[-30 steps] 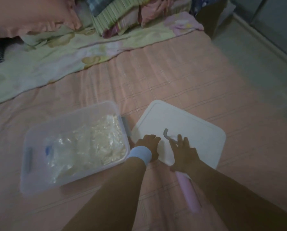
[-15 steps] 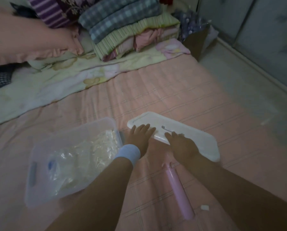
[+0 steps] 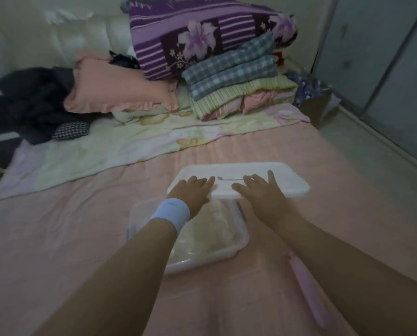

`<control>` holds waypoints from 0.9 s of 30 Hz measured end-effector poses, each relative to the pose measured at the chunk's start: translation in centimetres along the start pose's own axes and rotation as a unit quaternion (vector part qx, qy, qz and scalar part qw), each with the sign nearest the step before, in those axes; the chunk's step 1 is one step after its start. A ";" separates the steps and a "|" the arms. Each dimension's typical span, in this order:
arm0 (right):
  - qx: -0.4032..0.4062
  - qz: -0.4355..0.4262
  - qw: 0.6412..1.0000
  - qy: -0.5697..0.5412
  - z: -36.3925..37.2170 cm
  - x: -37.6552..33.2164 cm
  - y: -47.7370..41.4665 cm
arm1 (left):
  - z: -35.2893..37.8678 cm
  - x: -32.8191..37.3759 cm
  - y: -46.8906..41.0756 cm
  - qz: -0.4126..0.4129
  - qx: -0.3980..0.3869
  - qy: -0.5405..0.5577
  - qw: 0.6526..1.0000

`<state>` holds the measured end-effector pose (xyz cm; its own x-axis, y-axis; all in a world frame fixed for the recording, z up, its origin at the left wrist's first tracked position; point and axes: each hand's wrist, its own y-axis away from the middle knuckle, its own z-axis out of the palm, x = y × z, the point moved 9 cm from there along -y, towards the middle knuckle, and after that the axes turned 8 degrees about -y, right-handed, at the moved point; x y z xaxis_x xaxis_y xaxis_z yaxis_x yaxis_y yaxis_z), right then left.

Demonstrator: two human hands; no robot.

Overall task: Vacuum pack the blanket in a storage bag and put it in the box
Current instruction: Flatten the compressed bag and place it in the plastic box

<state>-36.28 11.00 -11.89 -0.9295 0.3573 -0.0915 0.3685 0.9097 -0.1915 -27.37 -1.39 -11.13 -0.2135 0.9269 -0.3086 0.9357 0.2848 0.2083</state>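
Observation:
A clear plastic box [image 3: 242,246] sits on the pink bed sheet in front of me. Inside it lies the vacuum-packed blanket in its crinkled see-through bag [image 3: 211,230]. Both hands hold the white lid [image 3: 283,181] by its near edge, fingers on top, thumbs hidden below. The lid hangs roughly level over the far end of the box. My left hand [image 3: 190,192], with a pale blue wristband, grips the left part. My right hand [image 3: 260,194] grips just right of the grey handle [image 3: 229,178].
A pink hand pump [image 3: 309,289] lies on the sheet right of the box, under my right forearm. Folded blankets [image 3: 239,90], a pink pillow [image 3: 115,93] and a purple pillow [image 3: 202,32] fill the bed's head. The bed edge and floor [image 3: 372,154] are to the right.
The lid has been lifted off the sheet from the right of the box and carried over the box's far end. Both hands went from resting at its edge to holding it.

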 end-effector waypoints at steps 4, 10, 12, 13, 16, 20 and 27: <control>-0.032 -0.045 0.998 0.002 2.5 -6.9 -1.8 | 4.6 -4.7 4.8 -0.049 -0.079 0.080 0.992; -0.088 -0.096 0.991 0.024 8.6 -14.1 -2.4 | 11.3 -8.6 10.0 -0.096 -0.163 0.146 0.971; -0.136 -0.083 0.987 0.000 10.6 -15.2 -1.9 | 13.0 -8.6 11.1 -0.094 -0.176 0.143 0.969; -0.150 -0.070 0.986 -0.020 11.3 -15.4 -1.7 | 13.8 -8.5 11.5 -0.094 -0.178 0.146 0.969; -0.219 -0.033 0.975 -0.024 13.0 -15.1 -0.5 | 15.8 -7.9 12.3 -0.089 -0.162 0.156 0.970; -0.343 0.010 0.939 -0.034 15.6 -14.3 1.1 | 18.8 -6.2 12.8 -0.103 -0.191 0.233 0.948; -0.287 0.068 0.951 -0.089 16.3 -12.2 -0.1 | 20.3 -6.3 11.1 -0.156 -0.161 0.242 0.944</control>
<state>-24.72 3.09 -26.64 -0.8376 0.4854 -0.2507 0.3697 0.8415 0.3940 -9.94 -9.06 -25.66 -0.6413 0.7661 0.0431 0.6883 0.5495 0.4737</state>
